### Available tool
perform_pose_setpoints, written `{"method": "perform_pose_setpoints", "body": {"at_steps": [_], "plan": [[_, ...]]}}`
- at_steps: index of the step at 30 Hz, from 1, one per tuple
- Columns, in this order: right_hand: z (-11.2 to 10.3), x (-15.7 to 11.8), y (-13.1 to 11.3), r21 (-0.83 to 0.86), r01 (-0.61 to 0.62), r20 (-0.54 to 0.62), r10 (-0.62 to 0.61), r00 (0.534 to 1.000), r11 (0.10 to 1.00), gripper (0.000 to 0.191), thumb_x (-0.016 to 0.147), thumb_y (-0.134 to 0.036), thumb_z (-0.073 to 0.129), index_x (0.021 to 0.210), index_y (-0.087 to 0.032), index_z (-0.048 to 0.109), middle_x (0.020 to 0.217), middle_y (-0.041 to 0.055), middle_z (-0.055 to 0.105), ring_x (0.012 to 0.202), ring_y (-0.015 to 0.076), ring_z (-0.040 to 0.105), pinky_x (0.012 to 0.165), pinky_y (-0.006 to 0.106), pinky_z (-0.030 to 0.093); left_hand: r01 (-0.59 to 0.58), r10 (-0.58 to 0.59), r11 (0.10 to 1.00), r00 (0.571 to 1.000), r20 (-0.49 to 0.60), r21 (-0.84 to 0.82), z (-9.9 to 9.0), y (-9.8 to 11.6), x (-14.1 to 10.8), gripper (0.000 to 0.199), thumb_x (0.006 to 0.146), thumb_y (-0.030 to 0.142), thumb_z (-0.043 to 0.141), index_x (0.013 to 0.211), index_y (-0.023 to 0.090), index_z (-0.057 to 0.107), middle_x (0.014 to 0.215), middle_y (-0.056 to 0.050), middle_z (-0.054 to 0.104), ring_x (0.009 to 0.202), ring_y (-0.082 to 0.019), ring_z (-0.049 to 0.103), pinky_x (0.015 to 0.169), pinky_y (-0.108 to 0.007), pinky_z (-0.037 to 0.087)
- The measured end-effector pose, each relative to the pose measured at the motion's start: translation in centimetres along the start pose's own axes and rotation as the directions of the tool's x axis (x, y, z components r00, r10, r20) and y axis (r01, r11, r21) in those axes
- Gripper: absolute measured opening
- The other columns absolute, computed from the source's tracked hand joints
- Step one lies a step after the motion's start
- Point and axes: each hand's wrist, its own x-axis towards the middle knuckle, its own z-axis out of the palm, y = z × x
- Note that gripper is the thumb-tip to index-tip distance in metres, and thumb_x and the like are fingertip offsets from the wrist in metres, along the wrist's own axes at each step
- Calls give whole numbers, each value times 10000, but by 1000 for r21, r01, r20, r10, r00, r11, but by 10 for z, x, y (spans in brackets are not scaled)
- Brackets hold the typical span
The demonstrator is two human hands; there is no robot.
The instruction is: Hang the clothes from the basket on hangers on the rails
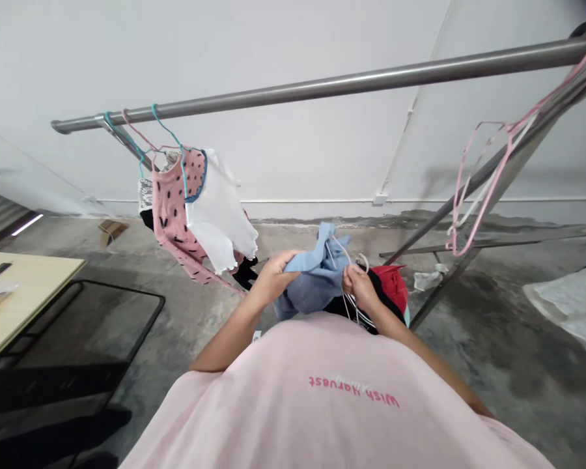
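My left hand (273, 280) grips the edge of a light blue garment (312, 280), which bunches into a greyer blue fold below it. My right hand (361, 290) pinches a thin white wire hanger (346, 277) close to that cloth. A red and black garment (390, 286) lies just past my right hand, partly hidden by my forearm. To the left, a pink dotted top (173, 208) and a white ruffled top (217, 218) hang from teal and pink hangers on a steel rail (322, 85).
The steel drying rack's slanted legs stand at right, with several empty pink hangers (483, 189) hooked on the rail's end. A wooden table (24, 293) with a black frame stands at left. A white plastic sheet (573, 306) lies on the concrete floor at right, before a white wall.
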Motion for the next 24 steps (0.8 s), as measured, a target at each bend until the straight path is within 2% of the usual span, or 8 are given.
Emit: {"method": "perform_pose_setpoints", "body": {"at_steps": [2,5,8,13,17,19,22,24], "plan": [[-9,5,2,162,-20,-59,30,998,987,508,841,-704,419,758,-204,377,496,-71,216,419,77,181,415,224,192,42,-41,999,999,6,-27,4,-9,3,327,762,273,661,1069,166,692,1114,-67,658,1068,-229,573,972,-297,386],[-24,5,3,324,3,-124,40,991,946,488,782,-660,547,747,-208,365,488,-75,229,421,72,182,428,222,156,122,-157,961,980,-124,-249,0,-24,8,395,732,374,703,1053,146,682,1068,-74,665,1027,-223,587,919,-292,416],[-36,-4,8,244,24,-176,20,984,970,461,803,-629,561,750,-198,407,489,-68,269,426,70,210,430,219,154,152,-277,881,934,-228,-448,-11,-36,13,485,663,431,766,1036,135,671,989,-68,678,907,-190,613,811,-264,447],[-53,-33,29,114,-73,-171,92,981,991,505,816,-688,498,743,-194,421,453,-67,287,397,69,187,417,220,130,145,-359,816,886,-295,-559,-24,-47,17,509,593,450,815,957,129,659,850,-51,681,780,-170,628,711,-256,470],[-64,-59,29,-138,-172,-185,145,972,975,529,839,-700,436,719,-185,454,464,-31,349,421,92,271,432,239,188,150,-380,789,881,-282,-596,-23,-50,19,488,581,453,821,902,130,644,789,-47,676,803,-198,651,715,-281,499],[-69,-69,23,-239,-172,-132,143,981,956,531,826,-695,457,680,-184,460,497,-8,389,456,107,324,450,255,224,158,-388,779,882,-268,-607,-22,-50,21,488,575,455,823,890,129,640,779,-50,675,805,-206,656,717,-292,508],[-73,-79,10,-299,-148,-37,144,989,943,516,786,-677,526,637,-187,459,558,22,444,515,134,390,473,277,259,166,-387,779,886,-256,-605,-20,-47,23,483,573,461,821,869,126,638,753,-55,668,796,-215,658,713,-305,516],[-72,-82,4,-303,-151,-12,154,988,941,508,783,-668,537,647,-184,472,559,19,438,517,132,385,475,273,249,180,-383,793,890,-247,-582,-17,-42,24,484,573,477,813,856,125,639,736,-57,661,788,-220,656,701,-311,516]]}}
